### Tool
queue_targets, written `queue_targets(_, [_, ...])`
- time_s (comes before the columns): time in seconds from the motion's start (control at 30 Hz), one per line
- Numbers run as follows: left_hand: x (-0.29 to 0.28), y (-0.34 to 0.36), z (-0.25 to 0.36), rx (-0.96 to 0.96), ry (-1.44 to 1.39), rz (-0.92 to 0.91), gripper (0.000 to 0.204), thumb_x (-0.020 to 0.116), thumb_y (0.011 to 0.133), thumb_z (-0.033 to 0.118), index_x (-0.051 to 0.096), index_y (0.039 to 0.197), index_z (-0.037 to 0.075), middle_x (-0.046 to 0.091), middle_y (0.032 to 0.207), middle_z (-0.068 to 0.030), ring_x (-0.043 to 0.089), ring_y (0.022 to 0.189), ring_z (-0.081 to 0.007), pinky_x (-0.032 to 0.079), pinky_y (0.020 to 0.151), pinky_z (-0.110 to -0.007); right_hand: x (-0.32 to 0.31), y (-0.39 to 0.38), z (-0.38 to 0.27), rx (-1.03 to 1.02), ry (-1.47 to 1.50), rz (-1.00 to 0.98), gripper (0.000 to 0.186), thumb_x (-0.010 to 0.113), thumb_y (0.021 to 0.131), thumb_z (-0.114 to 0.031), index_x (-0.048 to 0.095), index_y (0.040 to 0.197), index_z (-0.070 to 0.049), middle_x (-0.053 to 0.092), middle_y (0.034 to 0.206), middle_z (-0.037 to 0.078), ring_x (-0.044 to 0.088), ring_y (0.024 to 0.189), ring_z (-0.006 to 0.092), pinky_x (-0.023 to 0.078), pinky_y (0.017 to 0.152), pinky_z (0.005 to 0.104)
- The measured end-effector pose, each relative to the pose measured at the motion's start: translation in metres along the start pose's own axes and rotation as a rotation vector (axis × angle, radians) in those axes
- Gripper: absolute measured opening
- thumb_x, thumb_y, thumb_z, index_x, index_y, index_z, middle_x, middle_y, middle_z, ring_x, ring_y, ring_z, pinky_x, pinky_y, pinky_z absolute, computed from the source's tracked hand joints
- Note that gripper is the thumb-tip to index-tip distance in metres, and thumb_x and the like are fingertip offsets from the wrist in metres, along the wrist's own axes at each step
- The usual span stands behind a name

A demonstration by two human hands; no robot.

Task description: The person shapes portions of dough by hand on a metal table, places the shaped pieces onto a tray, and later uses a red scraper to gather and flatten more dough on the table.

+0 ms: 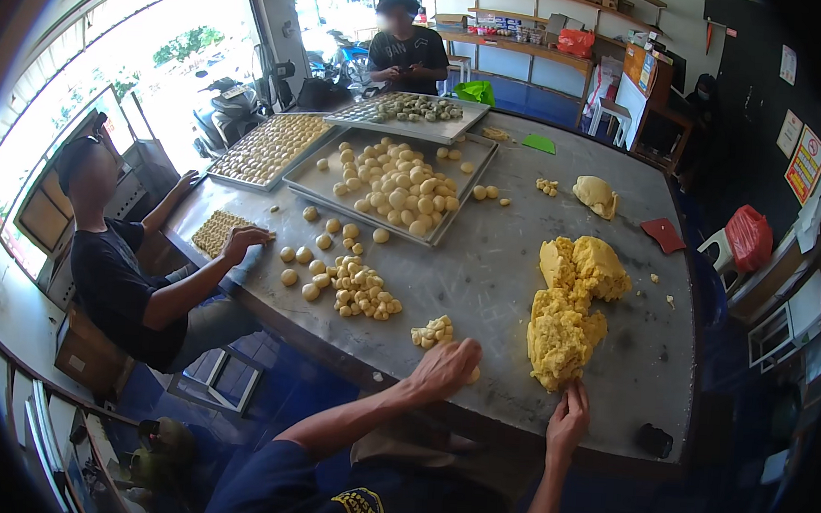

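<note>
My left hand (pixel 446 368) is closed near the table's front edge, and a pale dough piece (pixel 474 376) shows at its fingers. Just beyond it lies a small pile of cut dough bits (pixel 433 331). My right hand (pixel 569 421) has its fingers stretched out, with the tips at the near end of a large, rough mound of yellow dough (pixel 564 330). Whether the fingertips press into the mound is hard to make out. Left of my left hand, a bigger heap of dough pieces (pixel 362 289) sits beside several round dough balls (pixel 310 291).
Trays of dough balls (pixel 289 178) stand on the metal table (pixel 485 251). A co-worker at left (pixel 119 232) reaches over a slab of small pieces (pixel 219 233); another person (pixel 407 52) stands at the far side. A red scraper (pixel 662 235) and smooth dough lump (pixel 596 197) lie right.
</note>
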State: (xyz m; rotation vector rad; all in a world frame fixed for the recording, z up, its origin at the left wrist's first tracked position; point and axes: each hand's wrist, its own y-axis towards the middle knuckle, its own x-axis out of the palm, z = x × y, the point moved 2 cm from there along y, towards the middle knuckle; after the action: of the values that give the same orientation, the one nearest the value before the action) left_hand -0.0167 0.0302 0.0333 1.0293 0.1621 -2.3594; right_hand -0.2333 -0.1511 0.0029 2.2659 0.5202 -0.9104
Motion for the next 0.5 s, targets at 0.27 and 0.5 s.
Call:
queue_targets(0.27, [0.030, 0.055, -0.010, 0.205, 0.290, 0.309, 0.017, 0.053, 0.098, 0.025, 0.057, 0.096, 0.008, 0.057, 0.093, -0.0112, 0.052, 0.097, -0.0303, 0.038, 0.088, -0.043, 0.003, 0.001, -0.001, -0.031, 0.027, 0.002, 0.041, 0.057, 0.089, 0.007, 0.062, 0.129, 0.001, 0.060, 0.132, 0.020, 0.059, 0.119, 0.0386, 0.049, 0.099, 0.0431])
queue_targets(0.5, [0.016, -0.007, -0.014, 0.299, 0.277, 0.140, 0.024, 0.055, 0.098, 0.024, 0.065, 0.111, 0.008, 0.063, 0.110, -0.0095, 0.055, 0.105, -0.0286, 0.041, 0.094, -0.045, -0.002, 0.002, -0.004, -0.018, 0.089, 0.016, 0.034, 0.056, 0.092, 0.002, 0.064, 0.125, 0.003, 0.062, 0.130, 0.020, 0.060, 0.118, 0.0391, 0.049, 0.099, 0.0425])
